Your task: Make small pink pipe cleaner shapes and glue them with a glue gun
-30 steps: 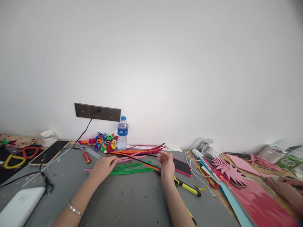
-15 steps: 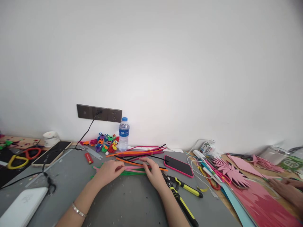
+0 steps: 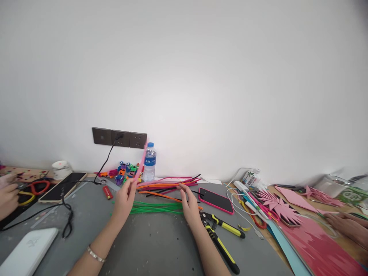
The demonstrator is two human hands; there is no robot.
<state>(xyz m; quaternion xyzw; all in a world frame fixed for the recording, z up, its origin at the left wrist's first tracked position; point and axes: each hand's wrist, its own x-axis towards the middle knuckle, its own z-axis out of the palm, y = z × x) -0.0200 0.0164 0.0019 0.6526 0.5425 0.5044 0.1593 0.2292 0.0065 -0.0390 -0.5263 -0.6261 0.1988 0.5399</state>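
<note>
Pink strips [image 3: 140, 165] blurred, pinched by left hand [image 3: 124, 202]; right hand [image 3: 189, 206] loose, fingers parted, contact beneath unclear.

One head-worn view, from above the near side of the bench [image 3: 161, 245], faced forward and angled down. Framing was wide: plain wall [image 3: 184, 84] took most of the upper part, bench the lower. Left hand [image 3: 125, 199] and right hand [image 3: 189, 207] sat fairly close, low around centre.
</note>
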